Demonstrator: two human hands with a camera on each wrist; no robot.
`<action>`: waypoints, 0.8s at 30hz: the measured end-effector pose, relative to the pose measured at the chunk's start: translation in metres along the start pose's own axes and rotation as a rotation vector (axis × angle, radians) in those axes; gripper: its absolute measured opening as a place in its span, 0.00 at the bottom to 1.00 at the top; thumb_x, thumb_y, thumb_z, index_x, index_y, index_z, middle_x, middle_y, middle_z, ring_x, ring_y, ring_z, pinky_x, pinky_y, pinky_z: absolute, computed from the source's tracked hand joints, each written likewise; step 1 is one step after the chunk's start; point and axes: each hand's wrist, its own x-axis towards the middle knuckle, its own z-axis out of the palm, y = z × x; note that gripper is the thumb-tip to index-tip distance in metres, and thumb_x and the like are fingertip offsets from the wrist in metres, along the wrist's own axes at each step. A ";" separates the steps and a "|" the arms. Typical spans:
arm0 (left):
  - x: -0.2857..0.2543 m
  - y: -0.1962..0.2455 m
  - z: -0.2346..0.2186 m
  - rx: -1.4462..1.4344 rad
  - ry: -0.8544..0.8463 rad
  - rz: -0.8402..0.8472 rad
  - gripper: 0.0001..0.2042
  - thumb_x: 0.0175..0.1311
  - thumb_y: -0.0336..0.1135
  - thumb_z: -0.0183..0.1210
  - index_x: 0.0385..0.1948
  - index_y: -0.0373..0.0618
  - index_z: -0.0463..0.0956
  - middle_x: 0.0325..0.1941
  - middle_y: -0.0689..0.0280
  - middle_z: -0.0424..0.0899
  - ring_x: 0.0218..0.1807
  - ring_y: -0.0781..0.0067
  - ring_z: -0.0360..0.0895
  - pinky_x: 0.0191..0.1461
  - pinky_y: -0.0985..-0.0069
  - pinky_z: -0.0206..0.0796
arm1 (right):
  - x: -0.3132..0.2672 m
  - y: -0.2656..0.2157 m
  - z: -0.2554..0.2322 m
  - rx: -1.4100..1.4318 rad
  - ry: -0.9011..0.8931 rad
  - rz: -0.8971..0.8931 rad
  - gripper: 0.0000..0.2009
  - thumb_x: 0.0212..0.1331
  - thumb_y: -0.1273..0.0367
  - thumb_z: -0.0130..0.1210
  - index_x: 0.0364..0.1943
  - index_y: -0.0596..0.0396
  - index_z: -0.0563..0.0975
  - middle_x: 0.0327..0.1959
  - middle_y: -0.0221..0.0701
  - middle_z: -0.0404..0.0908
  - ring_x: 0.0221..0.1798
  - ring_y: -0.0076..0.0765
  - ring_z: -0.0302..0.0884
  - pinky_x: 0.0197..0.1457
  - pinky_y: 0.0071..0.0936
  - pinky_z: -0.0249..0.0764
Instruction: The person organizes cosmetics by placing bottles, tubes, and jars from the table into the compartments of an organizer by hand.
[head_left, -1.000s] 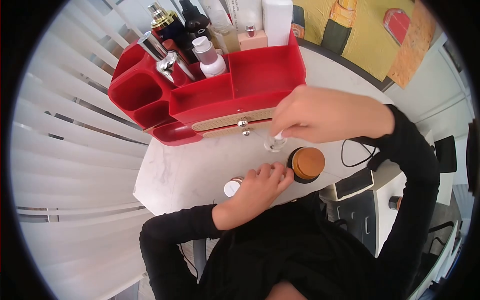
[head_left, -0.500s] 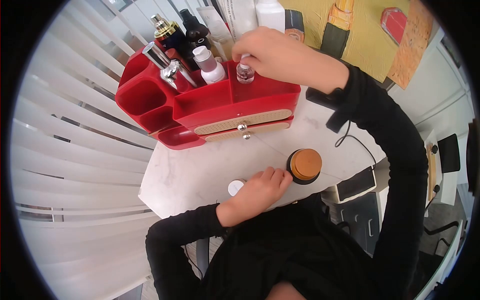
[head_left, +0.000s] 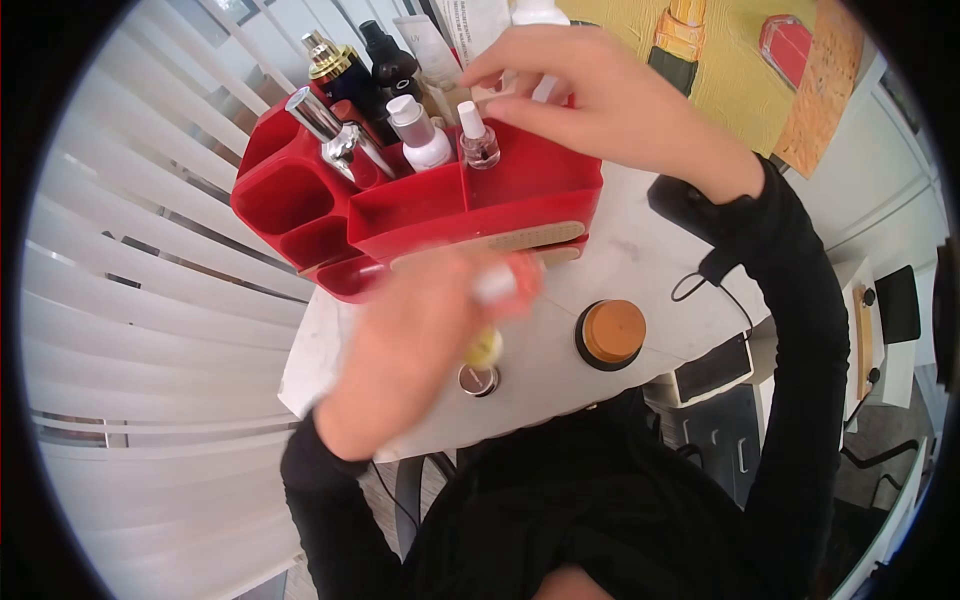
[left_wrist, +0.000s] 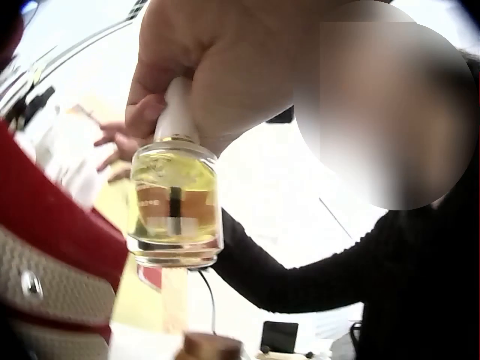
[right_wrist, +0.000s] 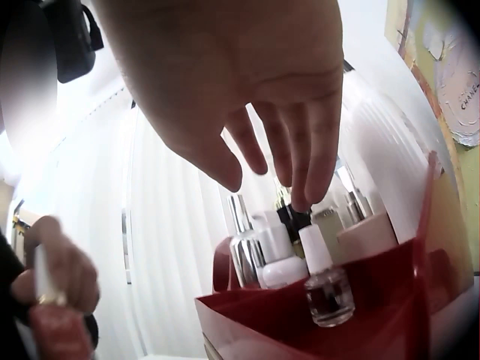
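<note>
My right hand (head_left: 600, 95) hovers over the red organizer (head_left: 410, 205), fingers apart and holding nothing. Just beyond its fingertips a clear nail polish bottle (head_left: 481, 150) with a white cap stands upright in the organizer's right compartment. My left hand (head_left: 395, 340), blurred, is lifted above the table in front of the drawers. It grips a white-capped nail polish bottle with coral-red contents (head_left: 522, 284) and another with yellow liquid (left_wrist: 174, 202); in the left wrist view its fingers close round the yellow one's white cap.
A small round jar (head_left: 478, 380) sits near the table's front edge. To its right is a larger jar with an orange-brown lid (head_left: 613, 332). Pump bottles (head_left: 418, 130) and tubes fill the organizer's back. White blinds (head_left: 150, 300) hang at the left.
My right hand carried the clear bottle from the table into the organizer and let go of it. My left hand rose from the table's front edge, now holding the coral-red and yellow bottles.
</note>
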 end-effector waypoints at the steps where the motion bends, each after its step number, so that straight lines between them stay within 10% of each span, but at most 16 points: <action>1: 0.014 -0.009 -0.007 0.026 0.119 -0.060 0.16 0.54 0.28 0.67 0.44 0.43 0.75 0.39 0.61 0.82 0.40 0.59 0.81 0.40 0.70 0.73 | -0.001 -0.005 -0.006 -0.025 -0.008 0.009 0.12 0.65 0.70 0.57 0.51 0.54 0.79 0.37 0.32 0.83 0.38 0.28 0.81 0.39 0.25 0.77; 11: 0.093 -0.099 0.009 0.035 -0.124 0.278 0.11 0.61 0.35 0.65 0.40 0.42 0.74 0.35 0.61 0.82 0.36 0.58 0.79 0.41 0.70 0.70 | -0.016 0.004 0.011 -0.045 -0.134 0.158 0.10 0.56 0.67 0.59 0.37 0.59 0.79 0.34 0.40 0.84 0.35 0.42 0.84 0.40 0.33 0.78; 19: 0.067 -0.109 0.031 -0.038 -0.213 0.216 0.12 0.62 0.34 0.64 0.43 0.43 0.73 0.37 0.58 0.82 0.38 0.56 0.79 0.43 0.67 0.69 | -0.019 0.019 0.046 0.094 -0.178 0.142 0.13 0.52 0.66 0.66 0.33 0.63 0.79 0.32 0.41 0.80 0.37 0.44 0.81 0.40 0.33 0.77; 24: 0.062 -0.096 0.023 -0.160 -0.315 -0.105 0.22 0.62 0.30 0.65 0.56 0.46 0.68 0.38 0.62 0.79 0.36 0.68 0.77 0.43 0.74 0.70 | -0.016 0.018 0.046 0.244 -0.293 0.320 0.14 0.52 0.67 0.66 0.36 0.65 0.81 0.32 0.43 0.82 0.35 0.46 0.82 0.40 0.34 0.77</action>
